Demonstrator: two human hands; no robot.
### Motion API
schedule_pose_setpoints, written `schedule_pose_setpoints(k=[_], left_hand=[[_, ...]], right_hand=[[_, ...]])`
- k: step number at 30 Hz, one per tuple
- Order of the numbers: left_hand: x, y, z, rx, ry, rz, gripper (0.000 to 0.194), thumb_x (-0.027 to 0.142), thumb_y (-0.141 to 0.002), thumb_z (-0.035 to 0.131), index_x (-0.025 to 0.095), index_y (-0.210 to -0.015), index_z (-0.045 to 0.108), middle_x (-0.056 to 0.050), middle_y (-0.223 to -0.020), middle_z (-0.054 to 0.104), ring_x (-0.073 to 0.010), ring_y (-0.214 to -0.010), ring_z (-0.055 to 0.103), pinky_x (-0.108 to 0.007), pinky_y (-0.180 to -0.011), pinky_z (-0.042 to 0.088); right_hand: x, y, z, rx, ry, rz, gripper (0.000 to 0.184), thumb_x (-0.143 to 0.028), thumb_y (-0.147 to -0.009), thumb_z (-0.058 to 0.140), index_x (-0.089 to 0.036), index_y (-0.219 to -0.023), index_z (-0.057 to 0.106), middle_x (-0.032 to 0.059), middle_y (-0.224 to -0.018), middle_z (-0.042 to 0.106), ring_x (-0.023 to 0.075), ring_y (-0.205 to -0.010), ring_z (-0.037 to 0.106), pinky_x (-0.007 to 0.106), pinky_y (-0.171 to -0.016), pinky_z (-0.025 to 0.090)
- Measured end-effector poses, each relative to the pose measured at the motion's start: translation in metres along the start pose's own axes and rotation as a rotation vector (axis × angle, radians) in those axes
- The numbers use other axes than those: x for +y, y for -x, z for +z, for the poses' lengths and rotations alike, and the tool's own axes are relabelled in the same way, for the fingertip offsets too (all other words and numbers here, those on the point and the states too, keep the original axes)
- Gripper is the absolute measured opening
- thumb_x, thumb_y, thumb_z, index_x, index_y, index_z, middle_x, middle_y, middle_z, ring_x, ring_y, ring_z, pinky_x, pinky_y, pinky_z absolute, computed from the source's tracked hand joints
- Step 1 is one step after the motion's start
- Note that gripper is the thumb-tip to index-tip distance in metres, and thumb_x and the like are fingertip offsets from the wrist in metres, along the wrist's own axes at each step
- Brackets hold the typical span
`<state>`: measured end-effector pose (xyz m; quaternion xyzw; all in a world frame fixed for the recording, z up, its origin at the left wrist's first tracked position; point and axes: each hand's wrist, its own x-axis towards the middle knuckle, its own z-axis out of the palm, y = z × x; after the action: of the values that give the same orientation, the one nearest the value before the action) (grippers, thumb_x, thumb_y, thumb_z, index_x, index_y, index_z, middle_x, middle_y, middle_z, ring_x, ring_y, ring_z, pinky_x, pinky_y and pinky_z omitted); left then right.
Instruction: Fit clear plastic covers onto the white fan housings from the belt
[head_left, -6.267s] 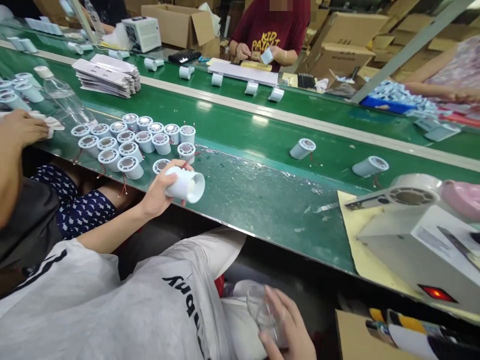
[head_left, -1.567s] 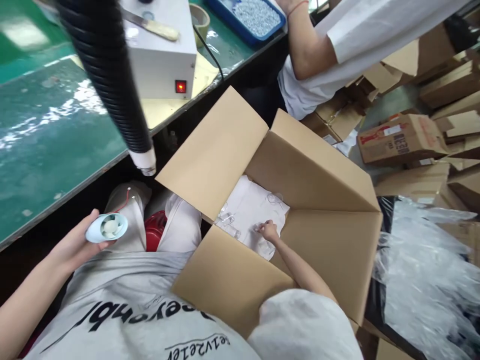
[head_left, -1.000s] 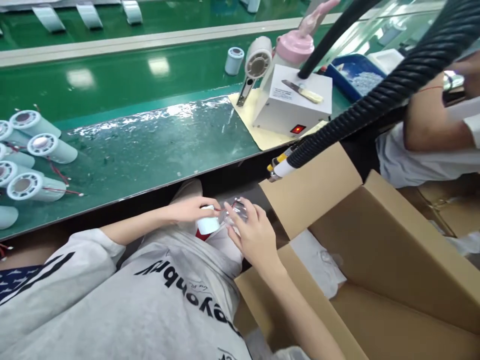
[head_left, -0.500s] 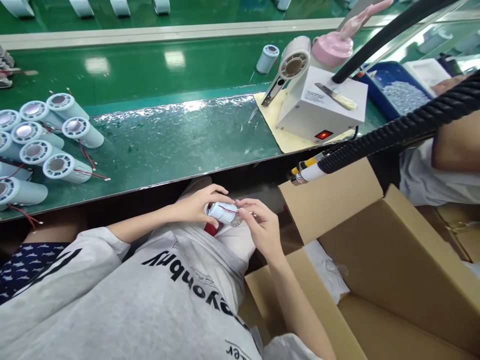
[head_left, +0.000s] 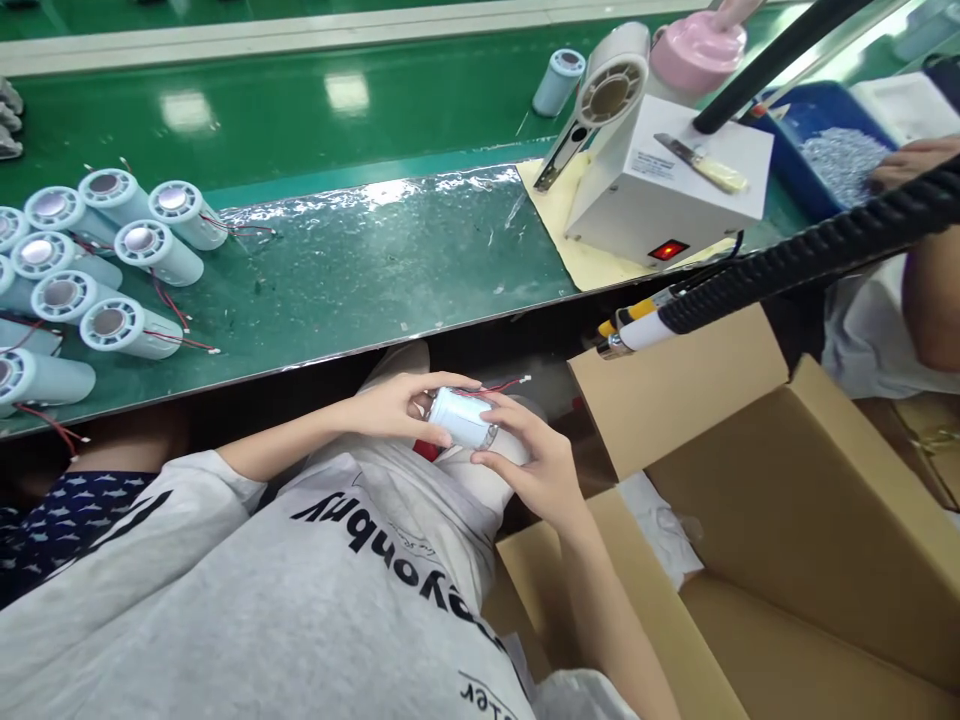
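Above my lap, both hands hold a light-blue cylindrical housing [head_left: 461,418] that lies roughly sideways. Round its left end my left hand [head_left: 409,408] is closed, thumb below and fingers above. My right hand [head_left: 536,455] grips the right end between thumb and fingers. A thin red and dark wire with a small white plug sticks out past the top of the housing, toward the right. On the bench to the left stand and lie several like housings [head_left: 124,325], with round dark or shiny centres and red wires.
A white box device [head_left: 667,200] with a lit red switch, a knife [head_left: 701,162] on top, stands on the green bench [head_left: 375,265]. A black corrugated hose [head_left: 795,250] crosses the right side. Below is an open carton [head_left: 750,480]. Another person's hand [head_left: 915,160] is beside a blue bin [head_left: 795,120].
The housing has turned in my hands, its wire now sticking out at the top. My right hand has shifted from the wire onto the housing's end. Another housing now stands among the left group.
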<state>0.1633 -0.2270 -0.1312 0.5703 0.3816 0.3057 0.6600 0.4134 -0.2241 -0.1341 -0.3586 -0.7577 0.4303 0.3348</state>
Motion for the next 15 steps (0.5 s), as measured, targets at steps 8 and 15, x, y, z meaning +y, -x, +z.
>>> schedule_pose_setpoints(k=[8, 15], left_hand=[[0.0043, 0.0053, -0.0015, -0.055, -0.119, 0.175, 0.069, 0.029, -0.076, 0.085, 0.029, -0.142, 0.064, -0.012, -0.150, 0.060, -0.0310, -0.132, 0.059, -0.038, -0.099, 0.055], [0.0065, 0.0078, -0.0004, -0.056, -0.143, 0.189, 0.070, 0.031, -0.078, 0.085, 0.031, -0.144, 0.062, -0.011, -0.151, 0.059, -0.0317, -0.136, 0.058, -0.040, -0.103, 0.054]], right_hand=[[-0.0062, 0.0021, -0.0005, -0.005, -0.258, 0.188, 0.044, -0.049, -0.080, 0.087, -0.026, -0.114, 0.070, 0.0093, -0.124, 0.075, 0.0276, -0.112, 0.073, 0.043, -0.093, 0.065], [-0.0066, 0.0007, -0.0008, -0.032, -0.359, 0.318, 0.050, -0.058, -0.078, 0.085, -0.026, -0.112, 0.067, 0.0073, -0.110, 0.075, 0.0236, -0.094, 0.075, 0.038, -0.083, 0.066]])
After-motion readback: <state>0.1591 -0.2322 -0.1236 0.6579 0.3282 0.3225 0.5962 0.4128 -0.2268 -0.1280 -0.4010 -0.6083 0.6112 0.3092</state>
